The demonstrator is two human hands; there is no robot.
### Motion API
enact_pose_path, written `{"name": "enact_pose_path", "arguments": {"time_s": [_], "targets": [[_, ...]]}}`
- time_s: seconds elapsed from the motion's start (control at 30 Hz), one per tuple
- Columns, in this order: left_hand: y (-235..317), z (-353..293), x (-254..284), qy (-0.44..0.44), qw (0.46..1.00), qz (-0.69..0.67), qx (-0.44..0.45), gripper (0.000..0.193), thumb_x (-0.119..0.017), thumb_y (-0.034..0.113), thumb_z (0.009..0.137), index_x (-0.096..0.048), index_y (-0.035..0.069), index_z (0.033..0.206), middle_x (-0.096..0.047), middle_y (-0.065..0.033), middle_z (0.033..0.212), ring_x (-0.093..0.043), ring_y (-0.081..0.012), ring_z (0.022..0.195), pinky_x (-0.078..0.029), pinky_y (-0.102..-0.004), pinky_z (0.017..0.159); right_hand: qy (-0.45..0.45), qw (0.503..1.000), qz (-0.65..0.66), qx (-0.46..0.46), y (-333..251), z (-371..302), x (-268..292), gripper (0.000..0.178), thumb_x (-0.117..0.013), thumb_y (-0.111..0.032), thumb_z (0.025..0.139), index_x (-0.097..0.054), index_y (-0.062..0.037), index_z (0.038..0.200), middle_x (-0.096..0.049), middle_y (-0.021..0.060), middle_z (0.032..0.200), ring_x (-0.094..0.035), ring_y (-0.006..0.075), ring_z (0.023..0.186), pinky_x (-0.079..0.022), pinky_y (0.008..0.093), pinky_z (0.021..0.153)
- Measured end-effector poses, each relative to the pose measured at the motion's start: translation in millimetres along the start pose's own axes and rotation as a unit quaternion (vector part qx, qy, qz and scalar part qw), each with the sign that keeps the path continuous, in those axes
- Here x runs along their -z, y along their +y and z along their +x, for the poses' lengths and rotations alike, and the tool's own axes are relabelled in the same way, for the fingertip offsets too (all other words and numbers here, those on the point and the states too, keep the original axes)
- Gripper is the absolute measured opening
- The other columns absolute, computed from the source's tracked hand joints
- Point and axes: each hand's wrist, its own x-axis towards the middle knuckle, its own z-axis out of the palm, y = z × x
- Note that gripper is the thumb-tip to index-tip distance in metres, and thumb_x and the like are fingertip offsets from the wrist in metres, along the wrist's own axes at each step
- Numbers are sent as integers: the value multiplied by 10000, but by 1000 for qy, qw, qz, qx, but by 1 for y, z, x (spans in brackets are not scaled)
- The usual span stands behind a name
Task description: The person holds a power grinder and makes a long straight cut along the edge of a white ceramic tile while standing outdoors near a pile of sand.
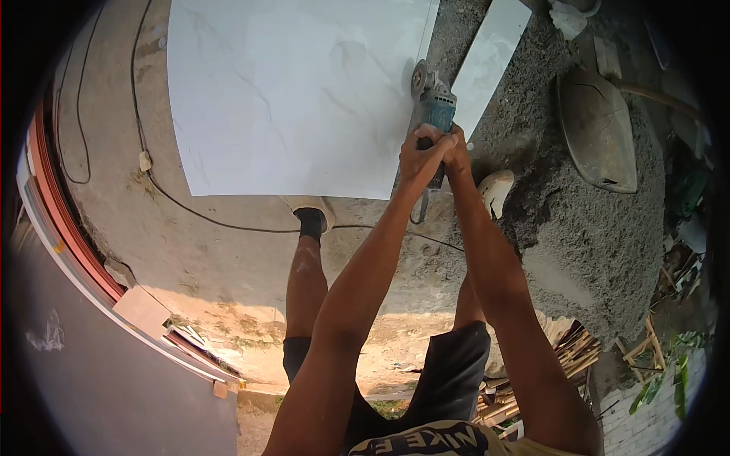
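Blue and grey, a grinder (438, 112) is at the right edge of a big white tile (281, 99) in the head view. The left hand (418, 158) and right hand (458, 152) are both wrapped around it. Its round disc (418, 78) is at the far end. Big letters show on the person's tan shirt (426, 441); any writing on the grinder is too small to read.

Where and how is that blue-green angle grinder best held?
Probably around the rear body of the angle grinder, coming from the wearer's side, where the left hand and right hand already grip it. Its disc sits at the far end, pointing away, so fingers should stay back.
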Motion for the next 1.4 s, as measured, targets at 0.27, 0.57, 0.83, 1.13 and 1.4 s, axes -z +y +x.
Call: {"name": "enact_pose_path", "arguments": {"time_s": [0.27, 0.57, 0.83, 1.13, 1.4], "targets": [[-12, -3, 6, -10, 1000, 10, -8, 426, -820, 362, 738, -676, 38, 975, -664, -82, 1018, -625, -198, 979, -486, -340, 874, 16, 999, -29, -5, -18, -20, -11, 271, -727, -271, 781, -706, -20, 879, -656, 53, 778, -604, 172, 671, -499, 333, 629], [-15, -25, 5, 1, 1000, -6, -17, 307, -806, 296, 785, -644, 58, 892, -610, -30, 935, -567, -150, 940, -454, -307, 857, 16, 1000, -14, 5, -6, -38, -10, 346, -741, -318, 770, -696, -10, 920, -674, 61, 818, -621, 165, 694, -518, 323, 643], [-32, -38, 19, -6, 1000, -7, -2, 483, -835, 341, 760, -651, -7, 1039, -640, -109, 1039, -620, -207, 1001, -491, -349, 884, 20, 999, 23, -27, -8, -64, -22, 377, -741, -322, 780, -660, 13, 932, -682, 62, 827, -631, 166, 687, -524, 327, 609], [-41, -54, 25, 13, 1000, 10, -3, 451, -829, 328, 768, -658, -15, 1006, -652, -108, 1017, -628, -211, 983, -494, -352, 879, 21, 999, 11, -40, 9, -80, -24, 368, -750, -306, 775, -674, 9, 948, -688, 60, 841, -643, 169, 699, -534, 333, 625], [-53, -70, 30, 6, 1000, -15, -3, 360, -823, 293, 775, -665, 5, 921, -647, -65, 958, -612, -175, 931, -484, -333, 852, 5, 999, 30, -19, 29, -95, -23, 317, -760, -230, 760, -639, 1, 942, -666, 32, 796, -608, 125, 696, -510, 300, 624]]}}
